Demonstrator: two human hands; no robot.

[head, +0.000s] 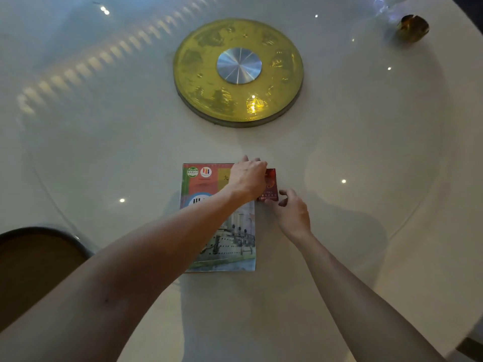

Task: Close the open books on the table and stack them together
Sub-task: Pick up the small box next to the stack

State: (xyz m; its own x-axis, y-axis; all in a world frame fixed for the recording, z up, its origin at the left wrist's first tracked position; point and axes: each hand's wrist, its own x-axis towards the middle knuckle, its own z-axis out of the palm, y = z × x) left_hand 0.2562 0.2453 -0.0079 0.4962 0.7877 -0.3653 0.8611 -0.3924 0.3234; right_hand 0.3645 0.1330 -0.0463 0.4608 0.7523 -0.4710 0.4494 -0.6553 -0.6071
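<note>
A large closed textbook (230, 239) with a colourful cover and a ship picture lies flat on the pale round table (352, 158). Against its upper right corner sits a small dark red book (270, 188), closed and mostly hidden. My left hand (248, 178) reaches across the textbook and rests on the left part of the red book, fingers curled over its far edge. My right hand (292, 212) pinches the red book's near right corner between thumb and fingers.
A round gold turntable (198, 74) with a silver hub sits beyond the books at the table's centre. A small brown-gold object (413, 27) stands at the far right. A dark chair back (34, 257) shows at the near left.
</note>
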